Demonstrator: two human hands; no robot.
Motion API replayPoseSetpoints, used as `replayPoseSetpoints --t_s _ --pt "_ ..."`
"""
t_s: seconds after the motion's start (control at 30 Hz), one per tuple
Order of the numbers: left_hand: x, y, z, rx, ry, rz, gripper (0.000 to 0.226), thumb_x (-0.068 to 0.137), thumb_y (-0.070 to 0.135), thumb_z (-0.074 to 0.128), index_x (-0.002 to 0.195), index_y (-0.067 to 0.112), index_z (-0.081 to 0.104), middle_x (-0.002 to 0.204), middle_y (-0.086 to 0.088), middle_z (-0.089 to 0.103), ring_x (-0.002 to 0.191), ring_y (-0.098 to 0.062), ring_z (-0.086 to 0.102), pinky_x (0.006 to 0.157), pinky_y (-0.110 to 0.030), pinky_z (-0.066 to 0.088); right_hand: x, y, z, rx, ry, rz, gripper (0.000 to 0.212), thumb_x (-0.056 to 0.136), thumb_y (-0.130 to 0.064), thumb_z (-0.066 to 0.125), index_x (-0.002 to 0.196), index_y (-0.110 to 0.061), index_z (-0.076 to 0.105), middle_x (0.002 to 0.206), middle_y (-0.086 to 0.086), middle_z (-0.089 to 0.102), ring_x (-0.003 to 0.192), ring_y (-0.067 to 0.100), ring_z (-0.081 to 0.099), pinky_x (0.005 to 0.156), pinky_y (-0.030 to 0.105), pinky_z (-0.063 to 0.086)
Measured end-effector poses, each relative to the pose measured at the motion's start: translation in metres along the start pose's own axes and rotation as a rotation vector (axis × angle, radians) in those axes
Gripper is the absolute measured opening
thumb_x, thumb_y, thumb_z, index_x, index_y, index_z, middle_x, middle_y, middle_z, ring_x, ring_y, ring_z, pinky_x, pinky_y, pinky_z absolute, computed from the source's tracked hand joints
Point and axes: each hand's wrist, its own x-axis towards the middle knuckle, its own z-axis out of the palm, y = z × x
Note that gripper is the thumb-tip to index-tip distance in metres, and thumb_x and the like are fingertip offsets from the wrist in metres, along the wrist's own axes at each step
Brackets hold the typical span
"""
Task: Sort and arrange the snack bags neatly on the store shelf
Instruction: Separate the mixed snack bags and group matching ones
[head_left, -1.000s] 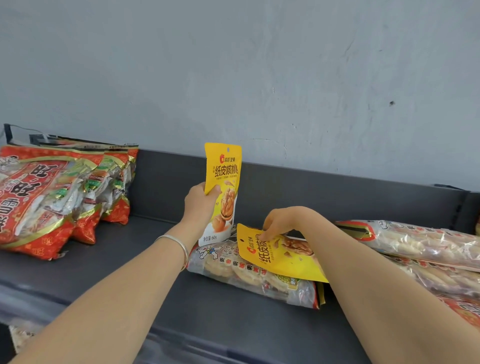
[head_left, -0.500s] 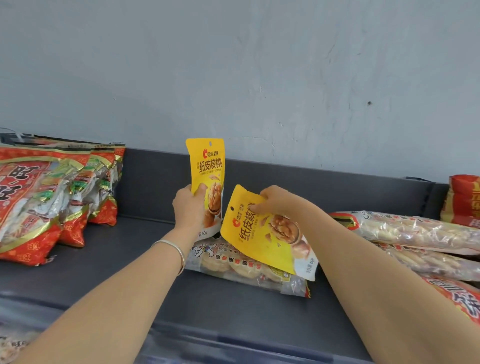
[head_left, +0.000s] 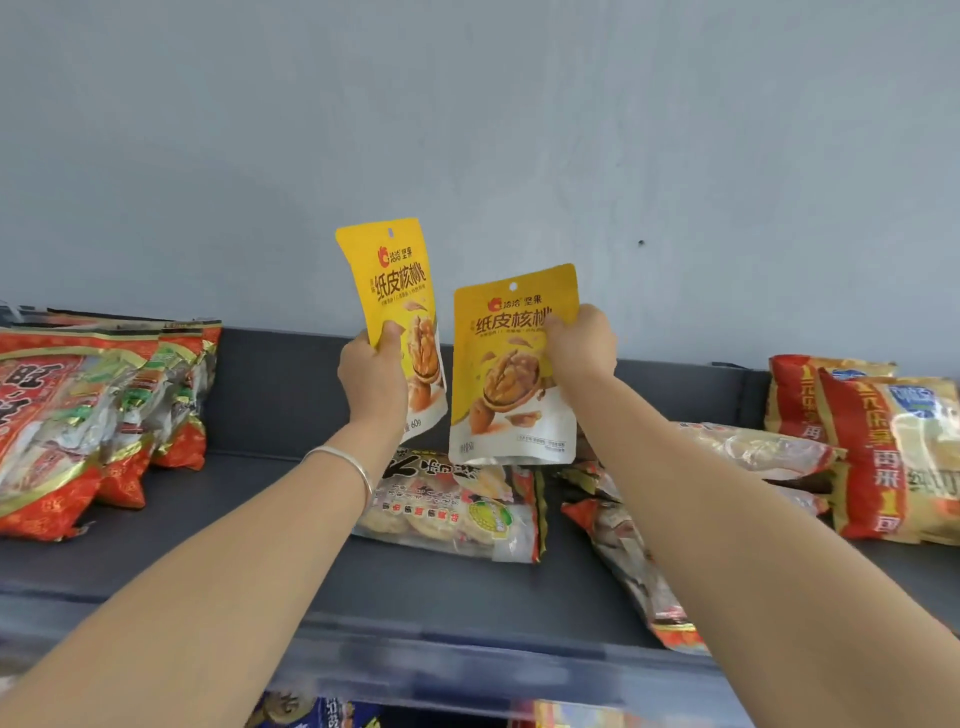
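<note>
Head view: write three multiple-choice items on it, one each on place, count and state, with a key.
1. The clear plastic cracker bag lies: A on the dark grey shelf, between the forearms; B upright against the wall; C on a hook.
2. Count of yellow walnut pouches held up: A one; B two; C four.
3. The right hand: A hangs open; B grips a pouch's edge; C lies flat on the shelf.
Key: 1 A, it lies flat on the shelf; 2 B, the left hand and right hand each hold one; 3 B, it curls round the pouch's edge.
</note>
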Motion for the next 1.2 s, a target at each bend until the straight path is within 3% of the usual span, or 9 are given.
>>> replayPoseSetpoints --t_s 0.1,0.23,0.4,0.57,0.7,0.87,1.2 --pt "-0.030 0.028 0.024 -0.060 -0.034 0.054 0.016 0.095 0.014 0.048 0.086 0.011 0.060 0.078 0.006 0.059 0.066 -0.002 0.050 0.063 -0.015 0.040 -0.006 0.003 -0.043 0.045 0.070 -0.011 0.018 0.099 -0.028 0.045 0.095 -0.011 0.046 0.091 0.008 0.055 0.080 0.028 0.052 0.065 0.033 0.039" --pt "-0.083 0.062 0.057 -0.074 -0.114 0.105 0.018 0.097 0.015 0.045 0.091 0.016 0.062 0.084 0.009 0.061 0.073 0.003 0.054 0.061 0.001 0.038 -0.018 0.018 -0.112 0.085 0.153 -0.034 0.020 0.100 -0.030 0.044 0.093 -0.011 0.045 0.082 0.004 0.053 0.077 0.025 0.051 0.062 0.033 0.040" --pt "-0.150 0.092 0.104 -0.075 -0.207 0.125 0.021 0.097 0.017 0.046 0.082 0.019 0.059 0.076 0.007 0.058 0.069 -0.007 0.048 0.062 -0.013 0.039 -0.029 0.048 -0.195 0.112 0.237 0.016 0.021 0.099 -0.030 0.045 0.096 -0.010 0.050 0.083 0.005 0.057 0.074 0.025 0.053 0.066 0.037 0.045" --pt "-0.196 0.105 0.151 -0.083 -0.300 0.133 0.022 0.097 0.016 0.045 0.079 0.019 0.057 0.072 0.001 0.056 0.067 -0.014 0.046 0.064 -0.028 0.037 -0.026 0.079 -0.257 0.113 0.301 0.031 0.021 0.099 -0.028 0.045 0.098 -0.009 0.053 0.091 0.008 0.062 0.086 0.030 0.061 0.080 0.046 0.052" --pt "-0.212 0.113 0.198 -0.126 -0.351 0.149 0.019 0.098 0.017 0.045 0.087 0.018 0.060 0.069 0.011 0.055 0.062 -0.005 0.046 0.062 -0.023 0.038 -0.006 0.098 -0.299 0.129 0.366 0.005 0.017 0.100 -0.026 0.044 0.097 -0.011 0.052 0.088 0.001 0.058 0.081 0.023 0.055 0.078 0.039 0.048" --pt "-0.223 0.117 0.265 -0.256 -0.381 0.167 0.018 0.099 0.017 0.043 0.093 0.016 0.060 0.079 0.014 0.060 0.066 0.010 0.057 0.059 -0.003 0.041 0.036 0.124 -0.341 0.178 0.479 -0.007 0.016 0.099 -0.027 0.044 0.089 -0.015 0.046 0.074 -0.006 0.051 0.063 0.014 0.046 0.066 0.034 0.041" --pt "-0.223 0.103 0.394 -0.433 -0.432 0.136 0.016 0.097 0.015 0.046 0.092 0.016 0.062 0.084 0.008 0.064 0.080 -0.004 0.059 0.068 -0.008 0.045 0.119 0.179 -0.414 0.192 0.752 0.041 0.018 0.101 -0.027 0.038 0.092 -0.014 0.045 0.070 -0.006 0.045 0.059 0.012 0.041 0.062 0.030 0.035"
